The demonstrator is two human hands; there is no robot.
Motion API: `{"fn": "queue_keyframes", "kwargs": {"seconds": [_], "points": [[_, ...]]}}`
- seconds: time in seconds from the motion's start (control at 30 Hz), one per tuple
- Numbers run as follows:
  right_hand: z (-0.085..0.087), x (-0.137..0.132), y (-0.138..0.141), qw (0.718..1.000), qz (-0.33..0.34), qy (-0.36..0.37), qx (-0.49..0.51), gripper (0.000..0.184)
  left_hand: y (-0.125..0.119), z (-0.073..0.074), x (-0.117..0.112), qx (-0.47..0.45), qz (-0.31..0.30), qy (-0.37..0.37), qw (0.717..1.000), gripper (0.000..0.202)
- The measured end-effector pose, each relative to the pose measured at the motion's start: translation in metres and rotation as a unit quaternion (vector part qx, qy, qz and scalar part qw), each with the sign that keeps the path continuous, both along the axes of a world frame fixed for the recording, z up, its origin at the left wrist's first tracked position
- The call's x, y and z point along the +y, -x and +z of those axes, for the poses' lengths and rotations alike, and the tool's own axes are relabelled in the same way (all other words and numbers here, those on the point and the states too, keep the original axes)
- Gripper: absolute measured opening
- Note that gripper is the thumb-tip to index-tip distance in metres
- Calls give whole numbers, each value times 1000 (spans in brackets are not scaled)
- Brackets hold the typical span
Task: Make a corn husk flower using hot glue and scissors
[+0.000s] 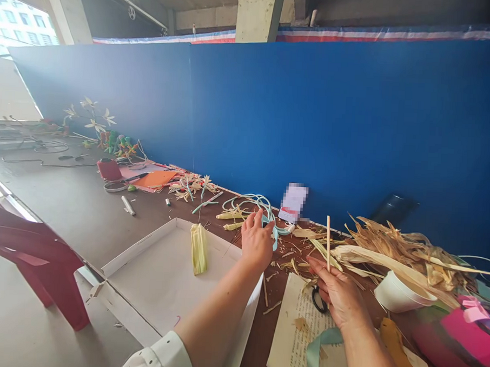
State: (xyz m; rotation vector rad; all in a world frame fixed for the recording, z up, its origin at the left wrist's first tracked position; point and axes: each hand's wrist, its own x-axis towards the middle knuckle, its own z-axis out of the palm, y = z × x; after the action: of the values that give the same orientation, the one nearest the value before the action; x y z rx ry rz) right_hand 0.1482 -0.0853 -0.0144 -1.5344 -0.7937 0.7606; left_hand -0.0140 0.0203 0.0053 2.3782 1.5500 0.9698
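My left hand (257,241) reaches over the back edge of the white tray (143,292), its fingers bent but apart. Its fingertips are at a light blue ribbon (275,239) and a coil of pale blue cord (248,200); I cannot make out firm contact. In my right hand (340,293) a thin wooden stick (329,236) stands upright, gripped near its lower end. A black scissor handle (318,300) shows just under that hand, above a printed sheet (287,326). A yellow-green corn husk strip (199,249) lies in the tray.
Dried husks (404,250) and a white cup (402,293) crowd the right side. A teal ribbon (317,349) curls near me. Orange paper (158,178) and husk flowers (188,186) lie further left. A blue partition (333,117) bounds the table; a red plastic chair (42,261) stands left.
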Motion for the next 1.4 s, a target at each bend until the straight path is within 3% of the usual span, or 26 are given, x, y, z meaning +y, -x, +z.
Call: {"fn": "queue_keyframes", "kwargs": {"seconds": [0.1, 0.17, 0.27, 0.4, 0.63, 0.9, 1.03, 1.2, 1.3, 1.4], "points": [[0, 2, 0, 995, -12, 19, 102, 38, -5, 4, -7, -47, -42, -6, 998, 37], [2, 2, 2, 991, -16, 17, 130, 36, -9, 4, -10, -83, -95, 30, 991, 29], [7, 1, 3, 989, -24, 21, 142, 33, -14, 0, -11, -133, -180, 146, 963, 24], [10, 0, 6, 992, -22, 20, 122, 35, -18, -5, -11, -131, -248, 305, 910, 33], [4, 1, 5, 996, -9, 9, 86, 38, -28, -12, -14, -219, -216, 393, 866, 24], [1, 0, 3, 994, 40, 10, 106, 46, -34, -22, -12, -379, -205, 466, 773, 26], [4, -3, 11, 992, 104, 17, 74, 56, -34, -19, -14, -373, -208, 465, 776, 24], [-4, -1, 7, 992, 119, 31, 4, 47, -34, -16, -16, -337, -189, 444, 808, 21], [-7, 2, 2, 985, 99, 33, -135, 45, -34, -14, -17, -317, -174, 430, 827, 16], [-8, 3, 1, 954, 65, 24, -291, 40, -34, -14, -17, -320, -164, 428, 829, 16]]}}
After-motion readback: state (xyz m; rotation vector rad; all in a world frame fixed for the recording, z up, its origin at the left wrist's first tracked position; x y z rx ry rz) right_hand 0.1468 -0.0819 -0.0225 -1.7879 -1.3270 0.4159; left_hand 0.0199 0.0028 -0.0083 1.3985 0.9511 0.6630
